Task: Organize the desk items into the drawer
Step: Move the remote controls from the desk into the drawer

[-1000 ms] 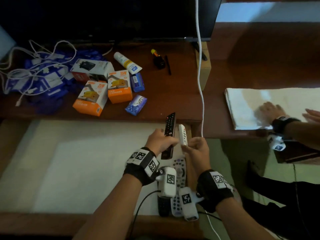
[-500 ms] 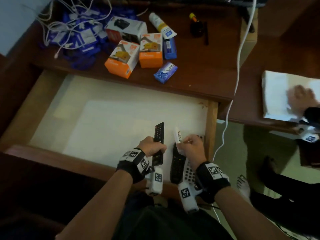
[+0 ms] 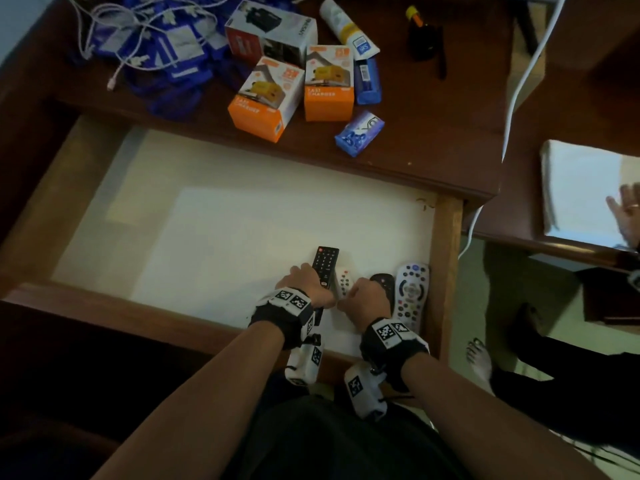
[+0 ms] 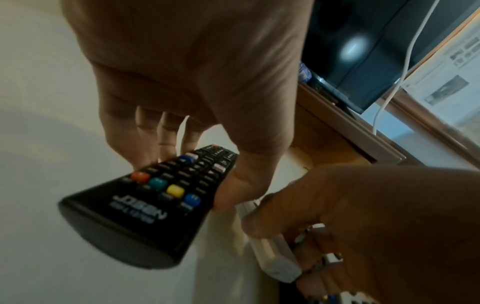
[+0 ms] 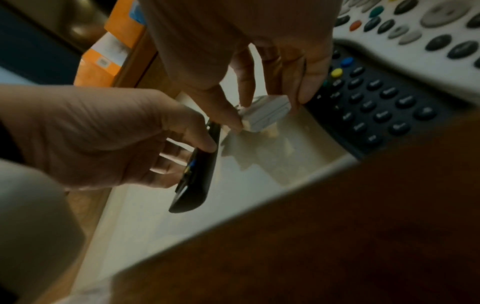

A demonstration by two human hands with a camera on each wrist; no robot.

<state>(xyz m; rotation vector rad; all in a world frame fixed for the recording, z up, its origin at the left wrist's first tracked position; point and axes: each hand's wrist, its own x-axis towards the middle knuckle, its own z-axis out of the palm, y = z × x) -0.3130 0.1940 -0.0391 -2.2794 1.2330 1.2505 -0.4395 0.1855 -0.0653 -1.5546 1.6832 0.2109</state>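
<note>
The wooden drawer [image 3: 445,258] stands pulled out under the desk, lined in pale white. My left hand [image 3: 306,284] grips a slim black remote [image 3: 325,263] [image 4: 145,207] low over the drawer floor near its right front. Right beside it my right hand [image 3: 363,297] pinches a small white remote [image 3: 344,282] [image 5: 267,112] between thumb and fingers. A dark remote [image 3: 382,284] [image 5: 376,107] and a white remote with many buttons [image 3: 410,292] lie in the drawer against its right wall.
On the desk top lie two orange boxes [image 3: 265,98], a white and black box [image 3: 273,32], blue packets [image 3: 358,133], a tube [image 3: 348,31] and a tangle of white cables on blue pouches [image 3: 149,46]. Another person's hand [image 3: 628,216] rests on white cloth at right.
Both hands have come down from the desk edge into the drawer's right front with their remotes. The view has tilted down, showing the whole drawer.
</note>
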